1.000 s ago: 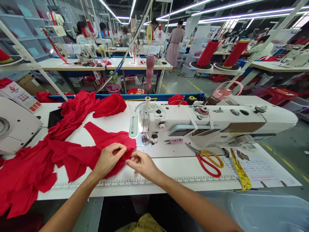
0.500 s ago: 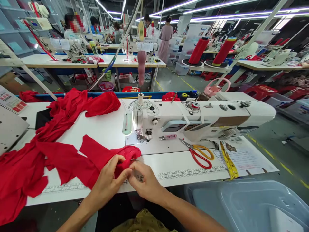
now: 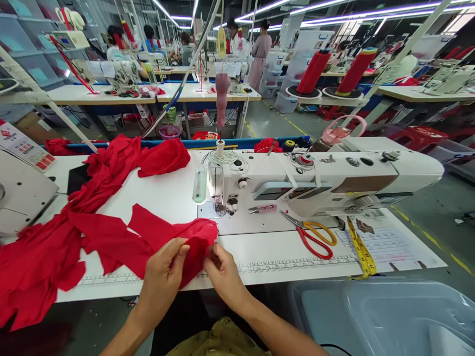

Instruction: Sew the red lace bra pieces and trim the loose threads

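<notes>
Both hands pinch one piece of red fabric (image 3: 198, 247) at the front edge of the sewing table. My left hand (image 3: 165, 272) closes thumb and fingers on its near-left part. On the right edge of the same piece, my right hand (image 3: 222, 269) has its fingertips pressed together. The cloth's rounded end rises between the hands, and its other end spreads left over the table. Just beyond it stands a white sewing machine (image 3: 334, 173), its needle area apart from the cloth. How the edge is folded inside the fingertips is hidden.
A heap of red fabric pieces (image 3: 40, 252) covers the left side. Thread snips (image 3: 262, 209), scissors (image 3: 313, 237) and a yellow tape measure (image 3: 361, 252) lie right. A translucent plastic bin (image 3: 382, 306) sits below the table's right front. Other people work at machines behind.
The hands have drawn the red fabric toward the table's front edge, away from the needle area. Over the last half second its edge has been opened out between the fingers. The camera view has shifted.
</notes>
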The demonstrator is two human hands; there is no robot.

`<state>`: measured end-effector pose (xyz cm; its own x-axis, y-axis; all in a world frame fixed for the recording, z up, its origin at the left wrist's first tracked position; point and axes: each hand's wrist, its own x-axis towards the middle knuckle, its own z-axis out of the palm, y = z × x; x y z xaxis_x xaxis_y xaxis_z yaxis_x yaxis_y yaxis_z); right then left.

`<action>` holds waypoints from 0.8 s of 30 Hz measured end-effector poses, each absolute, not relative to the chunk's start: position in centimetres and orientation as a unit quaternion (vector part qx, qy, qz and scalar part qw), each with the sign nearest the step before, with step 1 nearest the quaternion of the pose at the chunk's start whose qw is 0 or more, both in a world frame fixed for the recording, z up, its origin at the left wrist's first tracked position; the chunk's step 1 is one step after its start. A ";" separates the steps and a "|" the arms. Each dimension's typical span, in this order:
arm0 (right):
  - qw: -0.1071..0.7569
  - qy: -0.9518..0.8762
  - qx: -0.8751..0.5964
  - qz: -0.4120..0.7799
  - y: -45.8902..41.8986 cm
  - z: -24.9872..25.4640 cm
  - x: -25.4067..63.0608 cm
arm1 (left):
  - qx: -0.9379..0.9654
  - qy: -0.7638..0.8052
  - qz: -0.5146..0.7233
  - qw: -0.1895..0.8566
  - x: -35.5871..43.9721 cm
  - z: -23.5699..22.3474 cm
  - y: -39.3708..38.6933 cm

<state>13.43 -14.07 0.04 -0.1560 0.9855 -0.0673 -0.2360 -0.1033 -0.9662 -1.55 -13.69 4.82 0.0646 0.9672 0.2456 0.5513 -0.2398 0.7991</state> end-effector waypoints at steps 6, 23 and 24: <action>0.357 -0.479 -0.423 0.682 -13.1 6.1 21.8 | 0.784 0.525 0.218 0.250 -6.5 9.9 -10.9; 0.246 -0.837 -0.473 0.124 -12.2 -3.1 22.7 | 0.867 0.454 0.192 0.075 -1.6 -2.9 -11.2; 0.235 -0.842 -0.468 0.127 -11.6 -3.0 23.4 | 0.865 0.462 0.181 0.077 -1.9 -3.1 -11.2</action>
